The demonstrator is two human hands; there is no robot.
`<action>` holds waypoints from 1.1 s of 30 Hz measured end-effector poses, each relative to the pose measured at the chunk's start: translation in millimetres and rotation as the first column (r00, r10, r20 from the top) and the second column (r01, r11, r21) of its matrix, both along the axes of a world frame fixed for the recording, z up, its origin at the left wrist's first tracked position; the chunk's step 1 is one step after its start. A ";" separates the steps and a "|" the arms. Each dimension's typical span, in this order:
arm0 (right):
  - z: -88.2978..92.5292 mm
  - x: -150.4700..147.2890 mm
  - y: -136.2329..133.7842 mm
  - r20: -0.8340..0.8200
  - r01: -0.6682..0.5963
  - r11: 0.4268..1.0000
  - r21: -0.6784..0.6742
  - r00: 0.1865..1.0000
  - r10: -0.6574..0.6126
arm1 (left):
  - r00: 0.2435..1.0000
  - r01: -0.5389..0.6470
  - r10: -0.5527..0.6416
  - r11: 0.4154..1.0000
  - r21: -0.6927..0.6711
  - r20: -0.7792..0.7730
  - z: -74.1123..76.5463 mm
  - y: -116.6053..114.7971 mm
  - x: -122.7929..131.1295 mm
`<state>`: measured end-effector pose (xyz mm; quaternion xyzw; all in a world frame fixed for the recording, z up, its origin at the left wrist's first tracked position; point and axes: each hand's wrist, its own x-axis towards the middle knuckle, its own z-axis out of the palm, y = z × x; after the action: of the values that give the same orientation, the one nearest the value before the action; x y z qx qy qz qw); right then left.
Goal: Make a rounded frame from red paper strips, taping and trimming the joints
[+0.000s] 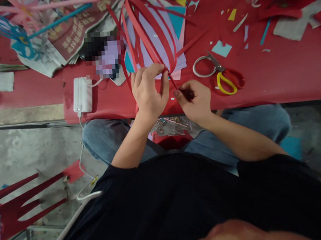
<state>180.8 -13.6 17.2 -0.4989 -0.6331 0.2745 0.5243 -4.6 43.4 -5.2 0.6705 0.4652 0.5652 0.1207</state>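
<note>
Several long red paper strips [146, 41] bow upward and gather at one end in a loose bundle. My left hand [149, 90] pinches that gathered end between thumb and forefinger. Close by on the right, my right hand [196, 99] is closed on a thin red strip end [173, 82] that runs between the two hands. Its fingertips partly hide what they grip. Beneath the bundle lie lilac paper sheets [182, 60], with blue and pink ones among them. To the right of my right hand rest scissors [227, 81] with one yellow and one red handle.
A white power bank [83, 95] with a cable lies at the left near the table edge. A silvery ring [198, 74] touches the scissors. Paper scraps [221, 48] dot the red table [283, 80]. Blue paper craftwork [25, 45] and newspaper [46, 61] crowd the upper left.
</note>
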 end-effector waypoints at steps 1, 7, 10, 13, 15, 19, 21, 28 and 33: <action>-0.1 0.3 0.2 -0.001 0.003 1.000 0.011 1.000 -0.003 | 1.000 0.000 0.000 1.000 0.003 -0.011 0.6 -0.6 0.2; -0.6 0.9 1.6 -0.012 0.003 1.000 -0.007 1.000 -0.003 | 0.998 0.001 -0.001 1.000 0.004 -0.062 6.9 -4.7 1.8; -0.8 1.5 1.6 -0.025 -0.006 1.000 -0.016 1.000 0.005 | 0.993 -0.021 0.029 0.997 0.070 -0.113 10.3 -5.8 3.3; -0.9 2.3 1.8 -0.014 -0.003 1.000 -0.018 1.000 0.002 | 0.983 -0.014 0.041 0.988 0.151 -0.180 12.2 -6.9 4.2; -0.4 2.6 2.1 -0.005 -0.002 1.000 -0.025 1.000 0.002 | 0.979 0.011 0.020 0.989 0.150 -0.201 11.8 -7.9 4.1; 1.7 2.6 2.6 -0.002 0.004 1.000 -0.022 1.000 -0.004 | 0.972 0.038 -0.003 0.989 0.143 -0.235 8.9 -9.4 3.9; 2.8 2.4 2.4 -0.001 0.011 1.000 -0.015 1.000 -0.011 | 0.973 0.046 -0.002 0.982 0.182 -0.232 7.7 -9.3 4.7; 5.8 2.1 0.7 -0.009 0.005 1.000 0.013 1.000 -0.005 | 0.986 0.060 -0.025 0.974 0.217 -0.162 -0.6 -3.3 6.0; 7.8 2.0 -1.1 -0.006 0.006 1.000 -0.019 1.000 -0.007 | 0.996 0.034 -0.029 0.998 0.059 -0.085 -7.5 1.8 5.5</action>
<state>182.9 -14.7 24.9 -0.5051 -0.6274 0.2802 0.5223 0.9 45.2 -12.7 0.7044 0.4419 0.5482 0.0898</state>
